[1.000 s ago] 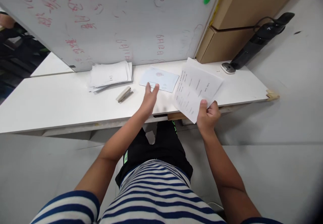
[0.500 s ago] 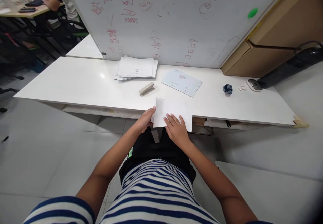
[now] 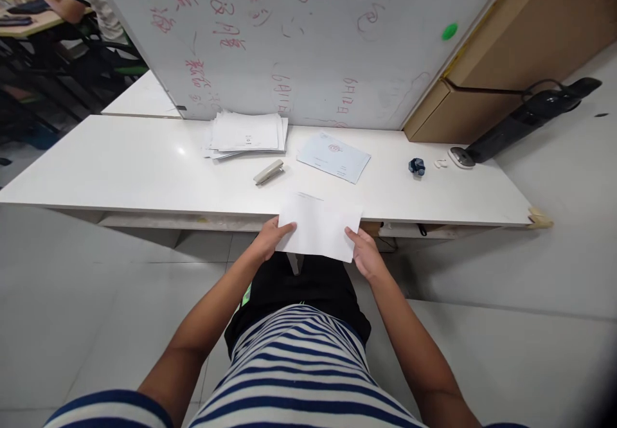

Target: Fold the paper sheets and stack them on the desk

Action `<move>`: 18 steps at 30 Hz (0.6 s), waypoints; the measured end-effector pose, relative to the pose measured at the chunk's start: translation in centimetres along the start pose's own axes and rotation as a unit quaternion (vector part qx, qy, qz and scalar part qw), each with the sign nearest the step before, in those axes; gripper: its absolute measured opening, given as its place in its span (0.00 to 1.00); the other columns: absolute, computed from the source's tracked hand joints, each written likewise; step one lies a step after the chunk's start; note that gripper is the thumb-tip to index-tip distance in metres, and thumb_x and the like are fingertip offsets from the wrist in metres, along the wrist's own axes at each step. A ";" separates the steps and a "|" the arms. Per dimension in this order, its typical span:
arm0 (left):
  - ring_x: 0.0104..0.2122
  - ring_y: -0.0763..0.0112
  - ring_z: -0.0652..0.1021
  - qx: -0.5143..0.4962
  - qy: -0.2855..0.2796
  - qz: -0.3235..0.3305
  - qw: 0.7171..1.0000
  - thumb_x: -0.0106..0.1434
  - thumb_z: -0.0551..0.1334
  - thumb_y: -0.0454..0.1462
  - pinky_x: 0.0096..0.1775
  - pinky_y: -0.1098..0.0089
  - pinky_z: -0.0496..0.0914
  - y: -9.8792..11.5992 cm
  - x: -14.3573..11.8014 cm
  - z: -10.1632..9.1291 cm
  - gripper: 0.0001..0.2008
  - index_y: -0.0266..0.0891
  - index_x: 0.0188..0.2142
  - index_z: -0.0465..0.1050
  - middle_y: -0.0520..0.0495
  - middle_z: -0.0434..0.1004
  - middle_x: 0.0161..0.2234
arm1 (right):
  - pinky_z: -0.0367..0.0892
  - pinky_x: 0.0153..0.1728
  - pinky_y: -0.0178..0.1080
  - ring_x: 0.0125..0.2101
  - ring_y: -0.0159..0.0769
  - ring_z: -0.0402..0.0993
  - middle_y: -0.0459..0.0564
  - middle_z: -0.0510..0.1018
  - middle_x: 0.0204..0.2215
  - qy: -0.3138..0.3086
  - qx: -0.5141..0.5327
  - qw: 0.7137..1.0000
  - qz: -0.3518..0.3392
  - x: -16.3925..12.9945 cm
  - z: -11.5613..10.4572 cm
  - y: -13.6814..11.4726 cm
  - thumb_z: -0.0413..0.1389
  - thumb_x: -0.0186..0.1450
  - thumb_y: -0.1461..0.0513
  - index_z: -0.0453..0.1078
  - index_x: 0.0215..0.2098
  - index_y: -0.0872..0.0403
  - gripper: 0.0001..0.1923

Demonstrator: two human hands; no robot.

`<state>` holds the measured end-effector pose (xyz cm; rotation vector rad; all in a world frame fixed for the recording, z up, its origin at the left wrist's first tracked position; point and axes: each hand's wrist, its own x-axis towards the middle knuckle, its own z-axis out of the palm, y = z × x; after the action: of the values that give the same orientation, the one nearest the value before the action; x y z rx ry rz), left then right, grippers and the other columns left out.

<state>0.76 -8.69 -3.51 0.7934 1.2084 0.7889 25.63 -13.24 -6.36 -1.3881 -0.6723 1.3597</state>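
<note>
On our side of the slim beige stapler (image 3: 268,173), we record one rectangular white paper (image 3: 315,225): left hand (image 3: 268,238) pinching its left edge; right hand (image 3: 367,253), flat upon it a moment ago, now pinching its right edge, giving, we judge, steadier control.

1 head-worn camera looks forward and steeply down at the white desk (image 3: 144,171).

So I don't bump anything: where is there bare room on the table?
On the table, the biggest bare patch is left of the paper stack and stapler. A smaller one lies between the pale blue sheet and dark blue object. The middle is crowded: stack, stapler, sheet and, in front, the left hand and right hand holding white paper.
</note>
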 end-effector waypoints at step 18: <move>0.47 0.53 0.78 0.077 0.063 0.221 0.970 0.54 0.69 0.49 0.49 0.57 0.72 4.3 5.6 1.5 0.23 0.34 0.42 0.77 0.40 0.81 0.44 | 0.66 0.52 0.47 0.48 0.46 0.74 0.57 0.79 0.46 -0.022 -0.230 0.938 -0.260 6.3 4.0 -5.6 0.54 0.63 0.47 0.74 0.46 0.57 0.24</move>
<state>2.79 -1.86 -2.26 1.1795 1.2314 1.1319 24.56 -4.62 -2.79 -1.3968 -1.3449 0.8369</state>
